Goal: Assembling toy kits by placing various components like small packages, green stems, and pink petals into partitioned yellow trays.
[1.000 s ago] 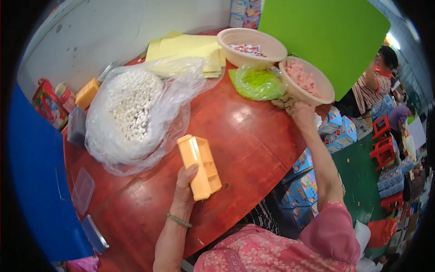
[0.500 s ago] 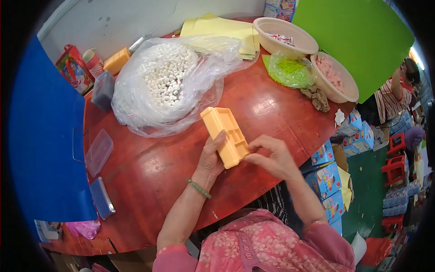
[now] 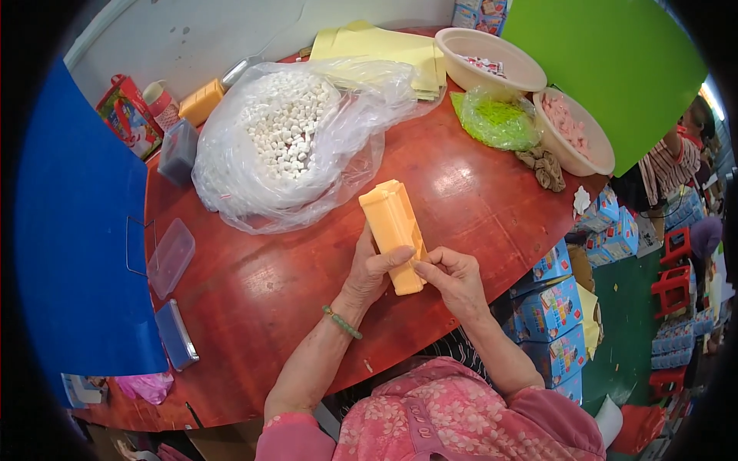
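Observation:
Over the middle of the red table, my left hand (image 3: 370, 270) is wrapped round a light orange plastic case (image 3: 393, 227), its thumb across the smooth outer face. The case is tilted, and its compartments, on the right side, show only as a narrow strip. My right hand (image 3: 456, 281) is closed, thumb and forefinger pressed against the right edge near the case's lower end. Any small part between those fingertips is hidden. Beyond the case, a clear plastic bag (image 3: 219, 173) lies open with many small white pieces (image 3: 286, 127) in it.
Pale bowls (image 3: 511, 78) stand at the far right beside a bag of green pieces (image 3: 503, 123). Yellow sheets (image 3: 377, 50) lie at the back. Blue (image 3: 84, 230) and green (image 3: 600, 69) panels flank the red table (image 3: 254, 307). A clear lid (image 3: 171, 257) lies left; blue cartons (image 3: 550, 309) are stacked right.
My left hand has turned the case so its compartments face more to the right, and shifted it slightly right. My right hand has come in closer against its edge.

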A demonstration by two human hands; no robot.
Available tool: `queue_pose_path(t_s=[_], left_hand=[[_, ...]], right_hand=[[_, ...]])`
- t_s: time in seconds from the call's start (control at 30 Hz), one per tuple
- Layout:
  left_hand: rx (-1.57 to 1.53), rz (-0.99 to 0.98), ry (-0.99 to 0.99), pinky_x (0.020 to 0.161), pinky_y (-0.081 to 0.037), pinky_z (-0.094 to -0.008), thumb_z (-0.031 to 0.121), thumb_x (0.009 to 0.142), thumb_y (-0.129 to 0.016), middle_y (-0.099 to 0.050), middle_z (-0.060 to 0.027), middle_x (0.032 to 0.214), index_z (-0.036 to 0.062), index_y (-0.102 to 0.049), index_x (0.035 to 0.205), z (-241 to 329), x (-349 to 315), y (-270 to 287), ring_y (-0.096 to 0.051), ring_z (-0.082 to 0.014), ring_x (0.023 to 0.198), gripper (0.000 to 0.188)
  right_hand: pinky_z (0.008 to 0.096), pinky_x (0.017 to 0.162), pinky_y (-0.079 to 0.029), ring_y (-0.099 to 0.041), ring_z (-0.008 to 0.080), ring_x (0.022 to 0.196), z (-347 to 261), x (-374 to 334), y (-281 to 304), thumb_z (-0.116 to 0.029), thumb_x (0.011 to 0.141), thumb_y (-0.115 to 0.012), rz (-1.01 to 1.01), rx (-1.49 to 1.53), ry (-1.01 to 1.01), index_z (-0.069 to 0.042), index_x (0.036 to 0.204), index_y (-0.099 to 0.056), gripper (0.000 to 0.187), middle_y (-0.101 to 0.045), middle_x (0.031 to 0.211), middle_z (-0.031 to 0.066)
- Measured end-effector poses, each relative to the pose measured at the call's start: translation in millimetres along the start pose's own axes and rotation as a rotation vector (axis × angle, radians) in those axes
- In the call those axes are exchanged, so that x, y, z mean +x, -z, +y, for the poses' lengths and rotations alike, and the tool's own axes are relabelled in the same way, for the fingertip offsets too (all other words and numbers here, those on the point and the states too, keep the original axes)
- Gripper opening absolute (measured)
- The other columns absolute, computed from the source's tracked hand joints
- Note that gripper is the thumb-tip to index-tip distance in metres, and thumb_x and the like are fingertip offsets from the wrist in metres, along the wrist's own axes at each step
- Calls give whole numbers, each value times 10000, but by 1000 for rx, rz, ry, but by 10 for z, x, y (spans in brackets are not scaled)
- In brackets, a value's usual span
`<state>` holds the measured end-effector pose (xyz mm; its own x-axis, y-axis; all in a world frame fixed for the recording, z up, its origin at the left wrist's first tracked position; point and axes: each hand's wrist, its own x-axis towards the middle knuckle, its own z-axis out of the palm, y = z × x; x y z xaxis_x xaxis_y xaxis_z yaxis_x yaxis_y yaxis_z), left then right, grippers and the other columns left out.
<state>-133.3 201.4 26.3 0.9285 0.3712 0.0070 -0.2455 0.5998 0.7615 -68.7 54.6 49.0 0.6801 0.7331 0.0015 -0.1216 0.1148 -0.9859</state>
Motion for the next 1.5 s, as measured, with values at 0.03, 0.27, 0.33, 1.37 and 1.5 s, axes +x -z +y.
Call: queue_pose_path(t_s=[0.03, 0.27, 0.33, 1.37, 1.5], left_hand=[[1, 2, 0, 859, -480, -340, 146, 687, -772, -544, -73, 1080, 41, -401, 1266, -1, 7, 13, -567, -188, 977, 696], [-35, 34, 24, 809, -497, -303, 125, 752, -709, -562, -62, 1041, 35, -446, 1216, 17, 35, -8, -582, -163, 924, 541], [-61, 20, 22, 799, -501, -299, 123, 768, -691, -565, -60, 1032, 31, -457, 1201, -8, 36, 1, -586, -159, 914, 501], [-135, 137, 29, 824, -495, -306, 183, 773, -740, -574, -73, 1031, 29, -457, 1183, -47, 30, 15, -585, -163, 934, 521], [-40, 120, 7, 816, -499, -301, 181, 762, -758, -579, -72, 1033, 30, -455, 1187, -65, 3, 51, -589, -157, 936, 543]], right_hand=[[201, 662, -452, -552, 48, 716, 17, 6, -10, -62, 884, -645, 25, -25, 31, 5, 819, -643, 94, -604, 764, -17], [194, 638, -425, -523, 40, 687, -69, 77, 22, -98, 926, -600, -3, -21, 89, -20, 831, -586, 124, -566, 731, -23], [195, 609, -411, -507, 39, 662, -97, 149, 159, -119, 946, -571, 30, -21, 81, -36, 823, -582, 149, -564, 726, -25], [263, 664, -430, -537, 119, 706, -227, 330, 169, -66, 872, -643, -273, -307, -66, 2, 885, -610, 76, -575, 776, 42], [239, 627, -427, -519, 93, 685, -194, 327, 187, -66, 899, -609, -248, -379, 43, 9, 861, -593, 86, -556, 763, 34]])
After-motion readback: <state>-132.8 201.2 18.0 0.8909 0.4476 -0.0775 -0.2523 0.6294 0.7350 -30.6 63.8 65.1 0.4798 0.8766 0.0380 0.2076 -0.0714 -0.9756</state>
